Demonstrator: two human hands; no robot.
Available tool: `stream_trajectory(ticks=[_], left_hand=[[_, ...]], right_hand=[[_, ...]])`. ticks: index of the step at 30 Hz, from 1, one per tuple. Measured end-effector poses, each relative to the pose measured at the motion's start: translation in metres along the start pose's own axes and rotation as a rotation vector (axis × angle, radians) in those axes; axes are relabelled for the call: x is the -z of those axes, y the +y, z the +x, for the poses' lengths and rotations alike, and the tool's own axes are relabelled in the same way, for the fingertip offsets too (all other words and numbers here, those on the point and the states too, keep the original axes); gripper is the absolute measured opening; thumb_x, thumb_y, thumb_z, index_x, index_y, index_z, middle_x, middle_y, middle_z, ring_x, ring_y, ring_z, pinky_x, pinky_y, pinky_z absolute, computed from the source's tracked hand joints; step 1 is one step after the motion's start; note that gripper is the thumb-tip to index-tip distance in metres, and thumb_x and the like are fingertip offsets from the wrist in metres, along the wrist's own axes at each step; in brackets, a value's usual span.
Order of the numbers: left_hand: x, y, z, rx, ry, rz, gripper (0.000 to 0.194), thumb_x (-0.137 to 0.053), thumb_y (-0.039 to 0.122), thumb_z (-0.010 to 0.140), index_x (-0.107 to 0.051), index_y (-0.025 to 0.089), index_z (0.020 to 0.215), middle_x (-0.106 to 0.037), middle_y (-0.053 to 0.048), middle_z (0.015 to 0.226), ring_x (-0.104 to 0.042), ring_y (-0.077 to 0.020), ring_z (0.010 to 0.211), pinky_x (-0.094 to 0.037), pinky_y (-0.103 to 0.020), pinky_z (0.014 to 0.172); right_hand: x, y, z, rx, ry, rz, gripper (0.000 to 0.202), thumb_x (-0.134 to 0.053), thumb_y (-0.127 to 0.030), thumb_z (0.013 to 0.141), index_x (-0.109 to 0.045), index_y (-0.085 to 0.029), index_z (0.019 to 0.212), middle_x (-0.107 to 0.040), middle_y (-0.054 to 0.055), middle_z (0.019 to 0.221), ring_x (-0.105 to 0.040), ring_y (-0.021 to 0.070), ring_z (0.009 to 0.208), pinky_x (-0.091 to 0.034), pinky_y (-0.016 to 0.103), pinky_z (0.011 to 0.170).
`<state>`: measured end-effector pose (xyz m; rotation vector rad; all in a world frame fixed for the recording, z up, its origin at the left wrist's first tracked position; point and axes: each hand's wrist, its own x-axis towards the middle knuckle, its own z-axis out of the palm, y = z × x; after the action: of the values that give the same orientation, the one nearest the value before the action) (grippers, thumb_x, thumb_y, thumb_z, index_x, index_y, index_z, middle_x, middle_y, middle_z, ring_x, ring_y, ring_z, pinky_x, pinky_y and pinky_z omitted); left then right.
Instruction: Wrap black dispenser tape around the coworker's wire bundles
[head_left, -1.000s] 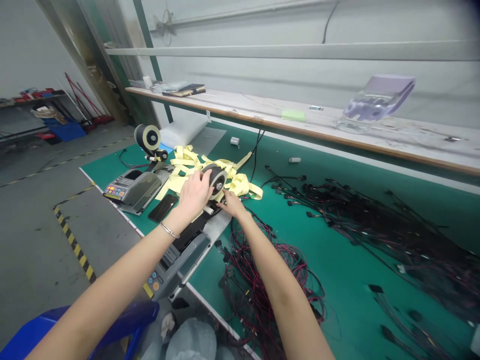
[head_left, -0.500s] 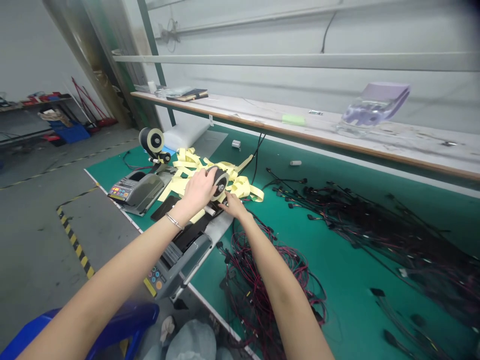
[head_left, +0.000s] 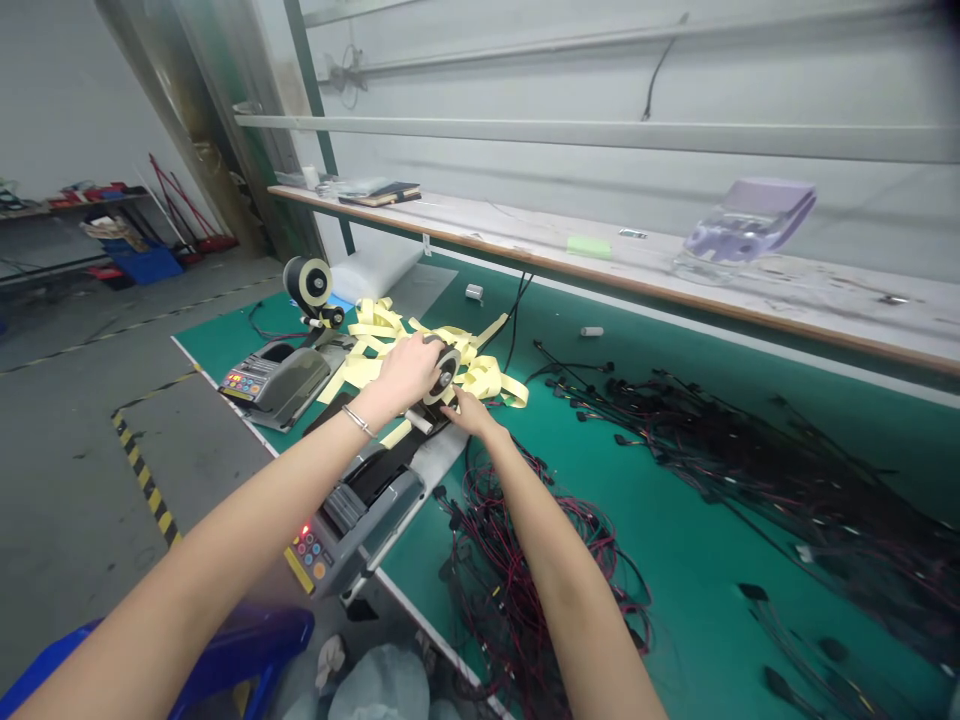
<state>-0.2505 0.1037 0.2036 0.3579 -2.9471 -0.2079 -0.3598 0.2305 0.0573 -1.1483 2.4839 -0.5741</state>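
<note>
My left hand is wrapped over the top of a black tape roll with a pale core, its fingertips hidden behind the roll. The roll sits at the back of a grey tape dispenser. My right hand is closed low against the roll's right side, by its holder; what the fingers grip there is too small to tell. A white roller sticks out below the roll. Yellow paper strips lie in a loose heap behind both hands. A small red light glows on the dispenser's keypad.
A second tape dispenser with its own roll stands to the left. Red and black cables are tangled at the front; more black cables spread right. A shelf runs above the green table. A blue stool stands below.
A red light has come on at the near dispenser's keypad. Both hands stay at the tape roll, with hardly any movement. The view has shifted slightly.
</note>
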Motion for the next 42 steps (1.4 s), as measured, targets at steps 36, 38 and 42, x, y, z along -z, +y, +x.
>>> stream_trajectory(ticks=[36, 38, 42], left_hand=[[-0.049, -0.101, -0.240, 0.472, 0.302, -0.798, 0.030, -0.047, 0.037, 0.084, -0.063, 0.014, 0.095, -0.064, -0.004, 0.078, -0.056, -0.0124, 0.067, -0.046, -0.024, 0.065], [-0.058, -0.092, -0.290, 0.476, 0.168, -0.892, 0.031, -0.046, 0.038, 0.085, -0.064, 0.014, 0.090, -0.063, -0.004, 0.074, -0.056, -0.0126, 0.066, -0.046, -0.024, 0.065], [-0.090, -0.083, -0.384, 0.155, -0.622, -1.131, 0.036, -0.043, 0.040, 0.087, -0.062, 0.021, 0.111, -0.063, -0.005, 0.109, -0.057, -0.0172, 0.099, -0.043, -0.028, 0.089]], right_hand=[[-0.027, -0.029, -0.164, -0.324, 0.431, 0.592, 0.056, -0.050, -0.047, 0.077, -0.049, -0.011, 0.120, -0.055, 0.019, 0.118, -0.057, 0.0252, 0.101, -0.046, 0.043, 0.088], [-0.046, -0.050, -0.206, -0.391, 0.424, 0.716, 0.054, -0.053, -0.050, 0.075, -0.054, -0.013, 0.115, -0.060, 0.016, 0.112, -0.060, 0.0232, 0.095, -0.047, 0.042, 0.086], [-0.107, -0.101, -0.277, -0.541, 0.366, 0.796, 0.053, -0.056, -0.055, 0.071, -0.060, -0.014, 0.105, -0.065, 0.015, 0.103, -0.063, 0.0233, 0.091, -0.049, 0.040, 0.084]])
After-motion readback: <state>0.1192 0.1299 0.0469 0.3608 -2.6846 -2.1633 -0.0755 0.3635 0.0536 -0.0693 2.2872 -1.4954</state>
